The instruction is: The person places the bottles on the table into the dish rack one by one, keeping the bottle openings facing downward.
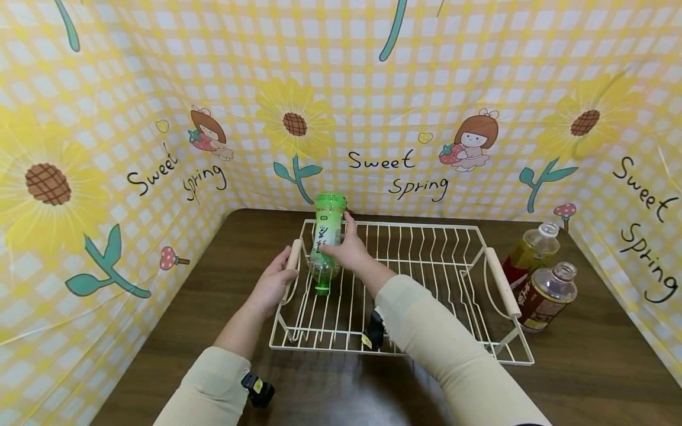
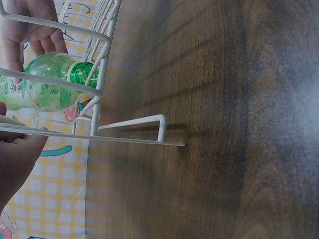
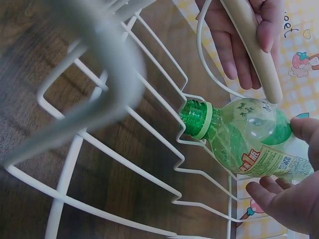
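A green plastic bottle (image 1: 326,236) with a printed label stands upside down at the left end of the white wire dish rack (image 1: 394,350). Its capless green neck (image 3: 197,119) points down between the wires. With thumb and fingers on opposite sides, my right hand (image 1: 351,249) holds the bottle around its body near the upturned base. My left hand (image 1: 270,284) grips the rack's left wooden handle (image 1: 293,260), thumb on one side and fingers on the other. In the left wrist view, the rack's wires partly cover the bottle (image 2: 47,82).
Two uncapped, labelled bottles stand right of the rack: a yellow-and-red one (image 1: 533,248) and a dark red one (image 1: 549,299). The rack's right wooden handle (image 1: 502,283) is beside them. Behind the brown wooden table (image 1: 208,296) hangs a yellow checked cloth (image 1: 362,118).
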### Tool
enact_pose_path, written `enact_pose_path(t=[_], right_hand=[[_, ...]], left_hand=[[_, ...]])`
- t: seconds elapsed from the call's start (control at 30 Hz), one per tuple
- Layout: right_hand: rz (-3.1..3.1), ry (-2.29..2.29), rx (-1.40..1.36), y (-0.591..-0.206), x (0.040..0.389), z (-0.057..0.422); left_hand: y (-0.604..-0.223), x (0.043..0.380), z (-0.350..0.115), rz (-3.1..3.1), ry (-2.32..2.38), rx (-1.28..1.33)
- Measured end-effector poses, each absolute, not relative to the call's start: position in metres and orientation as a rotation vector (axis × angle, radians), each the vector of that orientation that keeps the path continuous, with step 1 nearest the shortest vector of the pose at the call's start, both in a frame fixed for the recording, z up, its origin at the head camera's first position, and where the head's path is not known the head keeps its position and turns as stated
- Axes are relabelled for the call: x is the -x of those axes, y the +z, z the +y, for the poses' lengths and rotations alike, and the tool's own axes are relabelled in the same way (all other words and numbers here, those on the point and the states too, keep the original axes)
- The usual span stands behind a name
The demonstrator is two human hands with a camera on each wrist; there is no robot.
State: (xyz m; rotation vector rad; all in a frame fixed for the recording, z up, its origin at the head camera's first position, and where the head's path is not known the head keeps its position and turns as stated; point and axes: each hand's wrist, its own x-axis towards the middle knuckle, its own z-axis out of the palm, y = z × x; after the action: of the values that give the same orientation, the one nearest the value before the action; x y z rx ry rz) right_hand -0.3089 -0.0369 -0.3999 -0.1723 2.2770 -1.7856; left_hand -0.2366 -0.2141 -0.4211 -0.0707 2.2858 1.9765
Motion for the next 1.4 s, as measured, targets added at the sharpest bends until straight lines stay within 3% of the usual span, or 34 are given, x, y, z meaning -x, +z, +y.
enact_pose_path(t=[0.83, 1.4], right_hand=[[2.359, -1.722, 0.14, -0.387, 0.31, -0.019], [2.32, -1.86, 0.136, -0.346, 0.299, 0.056]], left_hand=[[-0.422, 0.24, -0.212, 2.274, 1.99, 0.043], [-0.421, 0.236, -0.215, 2.261, 2.004, 0.05]])
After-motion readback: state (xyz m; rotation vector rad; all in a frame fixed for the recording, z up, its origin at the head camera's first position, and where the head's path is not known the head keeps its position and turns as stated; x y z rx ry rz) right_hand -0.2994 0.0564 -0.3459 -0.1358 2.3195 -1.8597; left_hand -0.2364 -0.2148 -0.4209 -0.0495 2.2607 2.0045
